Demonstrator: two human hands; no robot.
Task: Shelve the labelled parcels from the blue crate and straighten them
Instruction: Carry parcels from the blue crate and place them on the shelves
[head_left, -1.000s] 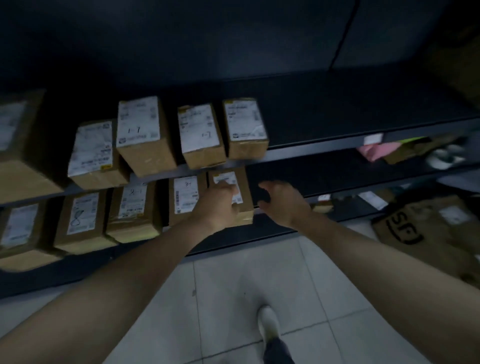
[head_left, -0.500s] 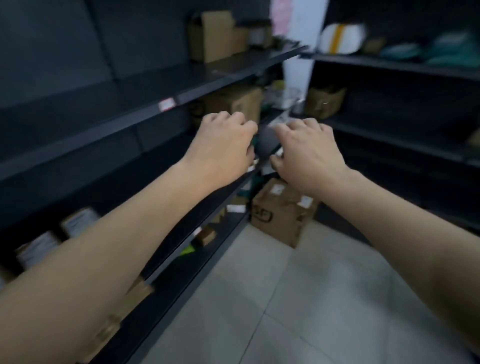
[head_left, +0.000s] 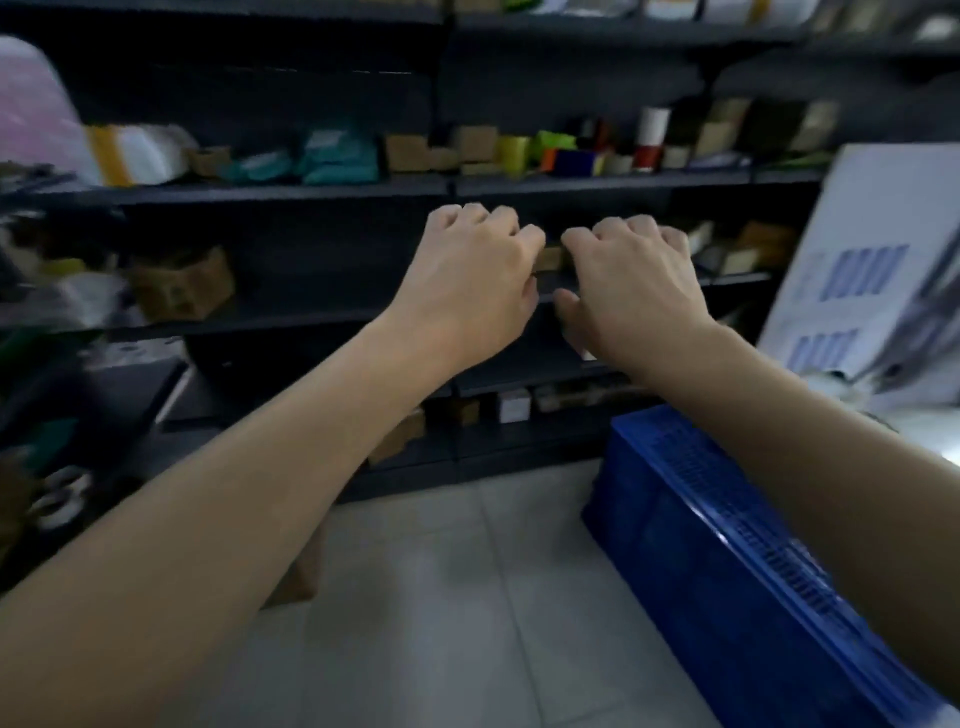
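Both my arms reach forward at chest height. My left hand (head_left: 467, 275) and my right hand (head_left: 628, 286) hang side by side in the air, fingers curled under, with nothing held in either. The blue crate (head_left: 727, 561) stands on the floor at lower right, under my right forearm; its inside is hidden from here. No labelled parcel from the crate shows. Dark shelves (head_left: 311, 192) run across the back.
The shelves carry small cardboard boxes (head_left: 179, 286), teal bags (head_left: 332, 158), a white and yellow bag (head_left: 140, 153) and coloured packets. A large white carton (head_left: 872, 270) leans at the right above the crate. Pale floor tiles (head_left: 441, 597) lie between me and the shelves.
The view has swung right, away from the shelf of labelled parcels, to another shelf wall with the blue crate. My hands left the parcel and stay raised, curled and empty.
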